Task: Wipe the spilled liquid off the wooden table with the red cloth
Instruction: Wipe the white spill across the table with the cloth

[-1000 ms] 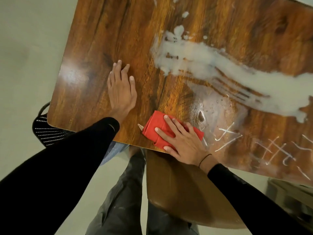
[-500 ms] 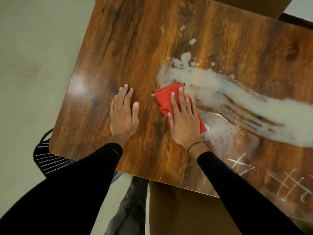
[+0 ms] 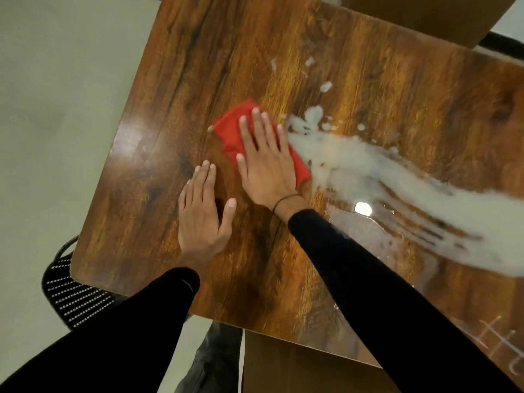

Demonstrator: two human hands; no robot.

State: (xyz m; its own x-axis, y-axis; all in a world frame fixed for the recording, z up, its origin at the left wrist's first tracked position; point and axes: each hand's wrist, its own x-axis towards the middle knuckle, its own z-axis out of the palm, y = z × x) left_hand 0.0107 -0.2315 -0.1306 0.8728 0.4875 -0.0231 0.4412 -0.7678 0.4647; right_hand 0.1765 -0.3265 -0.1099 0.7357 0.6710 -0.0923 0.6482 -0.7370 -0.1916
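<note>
The folded red cloth (image 3: pixel 230 129) lies flat on the wooden table (image 3: pixel 198 66), just left of the white spilled liquid (image 3: pixel 354 163). My right hand (image 3: pixel 263 163) presses flat on the cloth with its fingers spread, covering most of it. The spill runs as a broad milky streak from beside the cloth toward the right edge of view, with small droplets above it. My left hand (image 3: pixel 201 214) rests flat on bare wood, palm down, just below and left of the cloth, holding nothing.
A wet glossy film (image 3: pixel 368 231) spreads below the white streak. White scratch marks (image 3: pixel 493 333) show at the table's lower right. A black mesh chair (image 3: pixel 68 293) stands at the lower left corner. Brown boxes sit at the top right (image 3: pixel 425 15) and under the near edge (image 3: pixel 297 367).
My right hand has slid the cloth away from the near edge, up across the table, to the left end of the spill. My left hand has stayed flat on the wood.
</note>
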